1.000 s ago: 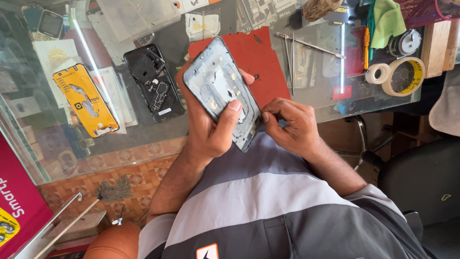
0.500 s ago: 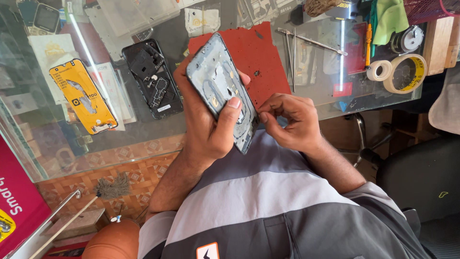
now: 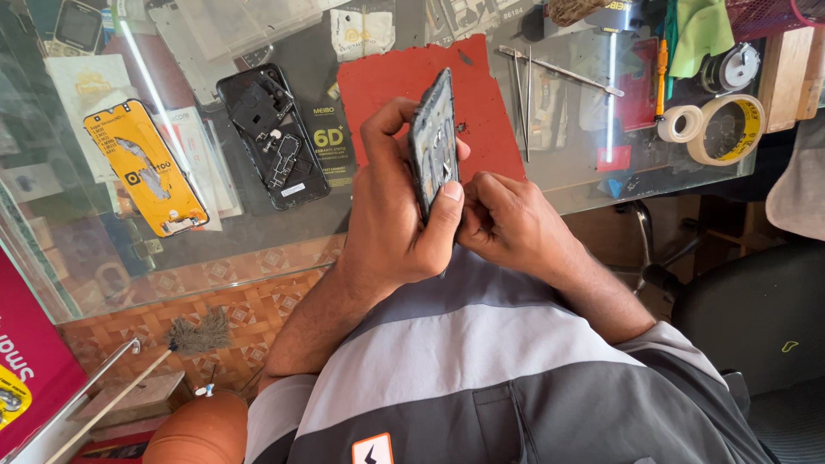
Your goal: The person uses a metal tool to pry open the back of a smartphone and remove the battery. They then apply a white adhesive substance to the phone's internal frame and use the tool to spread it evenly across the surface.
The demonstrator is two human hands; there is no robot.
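I see one phone frame (image 3: 432,142), dark and thin, held edge-on above the near edge of the glass table (image 3: 258,232). My left hand (image 3: 391,206) wraps it from the left, thumb pressed on the lower right edge and fingers curled over the top. My right hand (image 3: 507,219) is bunched into a narrow pinch against the frame's lower right side; I cannot tell what, if anything, sits between its fingertips.

Behind the frame lies one red mat (image 3: 387,82). To its left I count one opened black phone (image 3: 273,136) with its insides showing, and one orange-wrapped screen panel (image 3: 146,167) further left. To the right of the mat lie two thin metal tools: a pair of tweezers (image 3: 522,99) and a long spudger (image 3: 563,70). Past those, two tape rolls sit side by side, a small white tape roll (image 3: 679,123) and a larger yellow tape roll (image 3: 726,129).

Against half a second ago, the frame has turned: then its broad pale face was toward me, now I see mostly its narrow edge. The right hand has closed in tighter against the left thumb. The things on the table lie as they did.
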